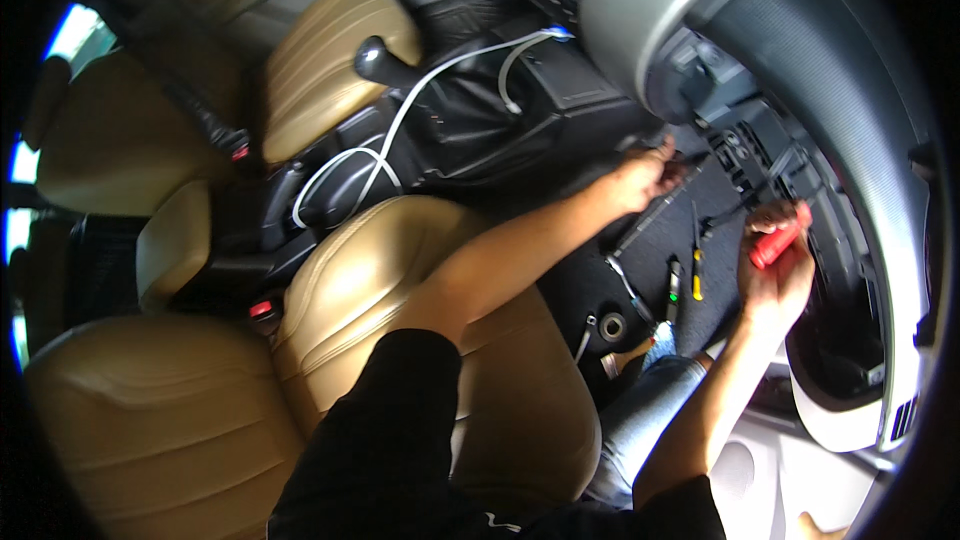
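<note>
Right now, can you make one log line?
left hand: near open dashboard | right hand: gripping red-handled tool | footwell: yellow-handled screwdriver, tape roll

Your left hand (pixel 650 180) is over the footwell; your right hand (pixel 775 285) lies to its right, beside the dashboard (pixel 860 90), with a tool handle (pixel 772 246) in it. Between your 2 forearms, on the floor (pixel 640 270), a screwdriver (pixel 698 280) lies right of a tape roll (pixel 603 328). The seat (pixel 510 390) stands left of both. Farther left, a cable (pixel 383 153) crosses the centre console beside the gear knob (pixel 372 60).
</note>
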A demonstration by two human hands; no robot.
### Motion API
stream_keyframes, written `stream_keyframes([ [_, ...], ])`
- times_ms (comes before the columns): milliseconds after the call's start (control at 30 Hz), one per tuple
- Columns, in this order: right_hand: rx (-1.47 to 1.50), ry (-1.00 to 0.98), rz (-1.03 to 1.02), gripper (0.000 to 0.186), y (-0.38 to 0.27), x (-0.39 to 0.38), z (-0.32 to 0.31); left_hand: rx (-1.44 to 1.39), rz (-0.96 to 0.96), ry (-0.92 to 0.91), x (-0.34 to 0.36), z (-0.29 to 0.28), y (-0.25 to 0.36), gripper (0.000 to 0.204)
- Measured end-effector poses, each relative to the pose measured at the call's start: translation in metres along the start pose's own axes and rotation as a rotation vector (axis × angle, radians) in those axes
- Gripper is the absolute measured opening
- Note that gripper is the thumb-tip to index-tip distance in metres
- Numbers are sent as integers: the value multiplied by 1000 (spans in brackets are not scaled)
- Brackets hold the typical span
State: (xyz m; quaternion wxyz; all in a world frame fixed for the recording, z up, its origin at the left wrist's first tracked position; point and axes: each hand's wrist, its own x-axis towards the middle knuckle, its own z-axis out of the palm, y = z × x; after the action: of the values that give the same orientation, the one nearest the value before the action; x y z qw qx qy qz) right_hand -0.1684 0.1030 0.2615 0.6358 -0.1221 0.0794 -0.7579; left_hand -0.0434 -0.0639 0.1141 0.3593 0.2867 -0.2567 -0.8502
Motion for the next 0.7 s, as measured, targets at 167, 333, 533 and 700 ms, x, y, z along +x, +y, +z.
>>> stream_keyframes([
  [167, -20, 13, 5, 33, -1, -3, 8, 67, -12, 25, -4, 1, 3, 40],
  [333, -51, 75, -87, 26, 13, -1, 13, 59, -10, -86, -10, 1, 4, 27],
  [533, 115, -28, -72, 30, 18, 0, 12, 57, -10, -134, -13, 0, 4, 24],
  [700, -145, 237, -207, 39, 19, 6, 12, 60, -25, -60, -14, 4, 7, 20],
])
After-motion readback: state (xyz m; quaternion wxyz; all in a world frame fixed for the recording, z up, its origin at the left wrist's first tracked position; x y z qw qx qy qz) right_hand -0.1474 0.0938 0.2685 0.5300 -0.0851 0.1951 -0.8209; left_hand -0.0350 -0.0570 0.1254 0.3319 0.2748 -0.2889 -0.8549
